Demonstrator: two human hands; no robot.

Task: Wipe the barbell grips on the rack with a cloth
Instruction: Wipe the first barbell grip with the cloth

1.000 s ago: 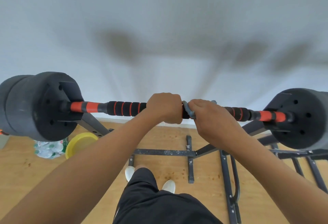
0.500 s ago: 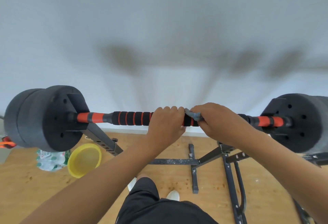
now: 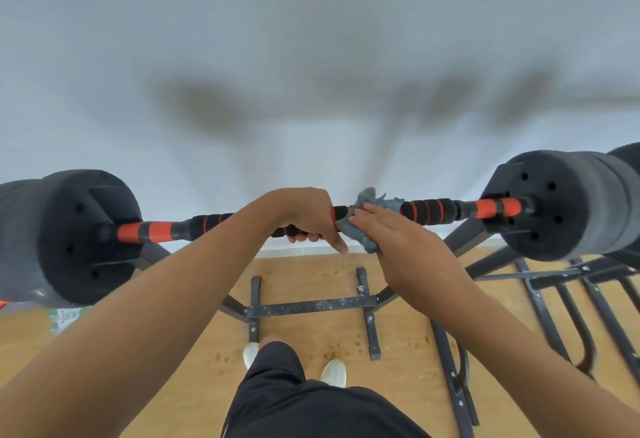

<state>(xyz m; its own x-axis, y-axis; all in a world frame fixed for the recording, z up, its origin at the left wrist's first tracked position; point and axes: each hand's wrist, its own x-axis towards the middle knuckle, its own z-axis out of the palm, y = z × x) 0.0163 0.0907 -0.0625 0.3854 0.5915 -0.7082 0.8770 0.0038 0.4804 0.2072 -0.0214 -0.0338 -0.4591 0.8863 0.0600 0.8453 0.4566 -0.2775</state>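
Observation:
A barbell (image 3: 429,210) with black and orange foam grips lies across the rack, black weight plates at both ends. My left hand (image 3: 304,215) grips the bar near its middle, fingers curled under it. A crumpled blue-grey cloth (image 3: 369,200) is draped over the bar just right of that hand. My right hand (image 3: 398,240) lies on the cloth with straight fingers and presses it against the bar. The grip under the cloth is hidden.
Left plate (image 3: 69,236) and right plate (image 3: 561,205) flank the bar. The black metal rack base (image 3: 311,306) stands on the wooden floor below, with more frame bars (image 3: 554,299) at the right. My feet in white shoes (image 3: 332,371) stand by the base. A white wall is behind.
My right hand has opened from a curled grasp to flat fingers on the cloth, and more of the cloth now shows above the bar. The view has shifted left and down.

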